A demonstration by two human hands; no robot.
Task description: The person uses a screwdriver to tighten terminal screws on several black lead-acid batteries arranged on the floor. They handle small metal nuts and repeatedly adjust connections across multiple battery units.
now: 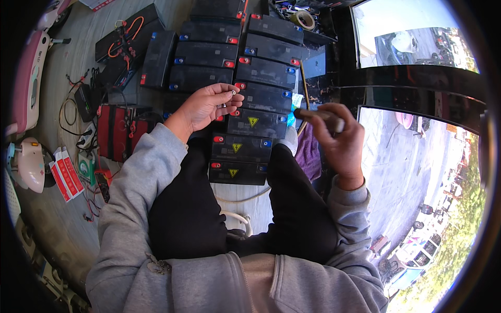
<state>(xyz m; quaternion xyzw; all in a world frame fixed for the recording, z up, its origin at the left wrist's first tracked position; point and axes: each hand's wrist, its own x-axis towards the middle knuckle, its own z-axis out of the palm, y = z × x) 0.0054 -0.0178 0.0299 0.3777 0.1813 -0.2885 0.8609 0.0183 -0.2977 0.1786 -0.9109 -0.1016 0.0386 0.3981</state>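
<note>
Your left hand (211, 107) pinches a small metal piece (234, 93) over rows of black batteries (269, 99), ideally clear of bridging terminals (228, 64); your right hand (342, 138) grips a tool (317, 116), best steadied upright

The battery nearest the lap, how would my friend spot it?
Find the rows of black batteries, then follow the right-hand column down between the person's legs. The last battery has a yellow triangle; unlike its triangle-marked neighbours, it ends the column.
</note>
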